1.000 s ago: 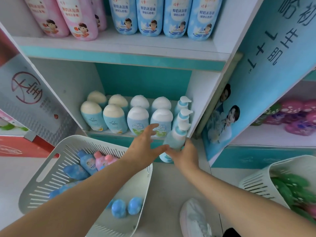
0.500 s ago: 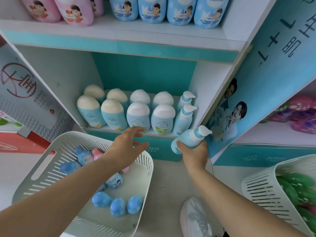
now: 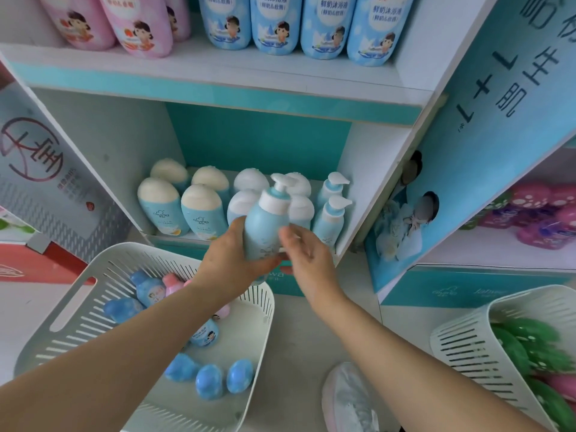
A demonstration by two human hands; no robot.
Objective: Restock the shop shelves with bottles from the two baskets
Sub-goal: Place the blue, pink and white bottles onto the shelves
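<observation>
A light blue pump bottle (image 3: 265, 226) with a white pump head is held upright in front of the lower shelf (image 3: 346, 244). My left hand (image 3: 227, 257) grips its lower left side, and my right hand (image 3: 304, 254), blurred, has its fingers on the lower right side. Behind it stand several white-capped blue bottles (image 3: 162, 204) and two matching pump bottles (image 3: 330, 216) at the shelf's right end. The white basket (image 3: 93, 275) under my left arm holds several small blue and pink bottles (image 3: 208, 381).
A second white basket (image 3: 461, 341) at the right holds green and pink bottles. The upper shelf (image 3: 218, 76) carries large pink and blue bottles. A blue poster panel (image 3: 467, 169) juts out right of the shelf. My shoe (image 3: 349, 397) is on the floor between the baskets.
The pump bottle moved from the right, tilted in my right hand alone, to upright in front of the shelf's middle. My left hand rose from above the basket and took hold of it.
</observation>
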